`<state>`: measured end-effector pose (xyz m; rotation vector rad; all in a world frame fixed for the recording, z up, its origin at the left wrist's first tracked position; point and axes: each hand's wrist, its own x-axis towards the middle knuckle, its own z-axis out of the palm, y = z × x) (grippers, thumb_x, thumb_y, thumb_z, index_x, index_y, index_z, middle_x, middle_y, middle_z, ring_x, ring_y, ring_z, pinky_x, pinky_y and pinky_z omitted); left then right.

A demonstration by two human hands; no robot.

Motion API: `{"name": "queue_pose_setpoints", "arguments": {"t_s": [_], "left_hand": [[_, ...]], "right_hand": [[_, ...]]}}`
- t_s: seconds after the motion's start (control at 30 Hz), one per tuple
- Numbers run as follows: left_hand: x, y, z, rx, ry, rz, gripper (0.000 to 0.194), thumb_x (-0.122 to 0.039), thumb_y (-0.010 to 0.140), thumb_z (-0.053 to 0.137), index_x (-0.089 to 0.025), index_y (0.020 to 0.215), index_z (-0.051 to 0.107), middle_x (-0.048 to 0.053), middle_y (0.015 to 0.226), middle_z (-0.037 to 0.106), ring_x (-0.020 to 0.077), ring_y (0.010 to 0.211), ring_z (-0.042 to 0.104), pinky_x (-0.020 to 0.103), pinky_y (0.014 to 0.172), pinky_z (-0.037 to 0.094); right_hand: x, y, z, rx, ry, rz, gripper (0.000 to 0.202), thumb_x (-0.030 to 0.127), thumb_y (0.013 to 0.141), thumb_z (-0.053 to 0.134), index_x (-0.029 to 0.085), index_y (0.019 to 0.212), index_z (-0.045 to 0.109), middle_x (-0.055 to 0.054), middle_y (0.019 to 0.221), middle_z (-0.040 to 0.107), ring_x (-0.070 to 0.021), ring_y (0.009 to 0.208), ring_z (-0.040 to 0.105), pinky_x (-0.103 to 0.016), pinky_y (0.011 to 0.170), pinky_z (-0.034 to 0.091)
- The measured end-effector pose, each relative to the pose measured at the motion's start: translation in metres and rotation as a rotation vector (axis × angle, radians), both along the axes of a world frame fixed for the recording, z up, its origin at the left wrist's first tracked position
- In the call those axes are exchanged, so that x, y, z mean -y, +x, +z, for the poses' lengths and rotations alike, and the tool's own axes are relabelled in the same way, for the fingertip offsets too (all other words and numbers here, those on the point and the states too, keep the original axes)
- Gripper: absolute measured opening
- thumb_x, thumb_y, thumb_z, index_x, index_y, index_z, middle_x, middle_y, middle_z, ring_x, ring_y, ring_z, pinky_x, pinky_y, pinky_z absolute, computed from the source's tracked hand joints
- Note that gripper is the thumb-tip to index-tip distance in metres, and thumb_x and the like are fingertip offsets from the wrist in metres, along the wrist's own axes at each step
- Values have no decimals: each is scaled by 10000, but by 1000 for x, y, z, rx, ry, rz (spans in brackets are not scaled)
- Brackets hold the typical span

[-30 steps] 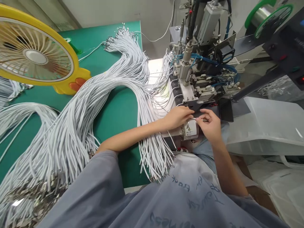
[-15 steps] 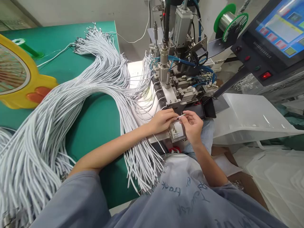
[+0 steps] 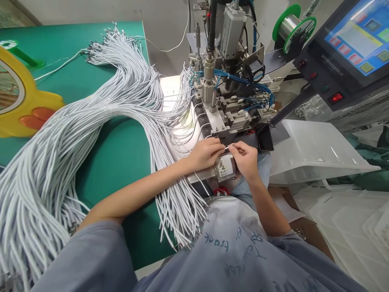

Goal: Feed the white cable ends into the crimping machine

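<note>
My left hand point(image 3: 207, 154) is closed in a pinch on a white cable point(image 3: 227, 147), close to its end. Fingertips of my right hand point(image 3: 245, 159) pinch the tip of the same cable, almost touching the left fingers. Both hands are just in front of the metal machine point(image 3: 217, 117), above a small motor housing with a white label point(image 3: 226, 166). The fine detail at the cable's tip is too small to make out. A large bundle of white cables point(image 3: 100, 109) passes left of my hands, with some ends hanging beside my left forearm.
A green table point(image 3: 121, 154) carries the bundle and a yellow duck-shaped fan point(image 3: 36, 105). A green-rimmed wire spool point(image 3: 293, 28) and a control screen point(image 3: 358, 36) stand at the right back. Below them is a white plastic tray point(image 3: 316, 150).
My right fingertips have moved in closer to the left ones along the cable. The whole view has shifted slightly, so the surroundings sit a little further left.
</note>
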<state>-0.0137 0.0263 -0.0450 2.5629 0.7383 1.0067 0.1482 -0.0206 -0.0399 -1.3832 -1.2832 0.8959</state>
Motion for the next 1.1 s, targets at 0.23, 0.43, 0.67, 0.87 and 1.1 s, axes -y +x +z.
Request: {"name": "queue_pose_setpoints", "arguments": {"t_s": [0.23,0.43,0.67,0.87,1.1], "left_hand": [[2,2,5,37,-106,50,195,-210,863,494,-152,735,629,29,641,592,127,627,483,255,581,395],[4,0,7,31,-49,80,184,-185,852,495,-153,715,613,19,631,578,120,621,486,242,568,391],[3,-2,1,-151,304,198,225,-76,823,435,-140,759,641,42,666,576,138,618,449,263,531,321],[4,0,-2,-75,-37,106,204,-224,879,504,-141,786,666,8,638,572,100,597,511,206,538,373],[-3,-3,2,-578,-105,140,265,-93,860,389,-123,934,642,52,821,582,106,570,530,221,509,358]], "right_hand": [[-6,1,-3,46,39,44,188,319,735,589,160,646,635,24,561,454,-89,511,374,-247,491,327],[-2,-13,-7,121,152,-95,221,324,795,538,167,680,642,17,565,423,-107,530,385,-260,506,336],[-10,3,-2,264,107,88,239,279,786,537,166,579,572,45,527,327,-89,501,317,-253,504,303],[-12,-10,-16,124,148,-57,249,308,795,529,159,610,603,48,528,316,-94,507,322,-253,513,327],[-26,16,-31,51,-63,46,218,320,767,516,153,734,652,-23,689,601,-135,652,526,-271,637,431]]}}
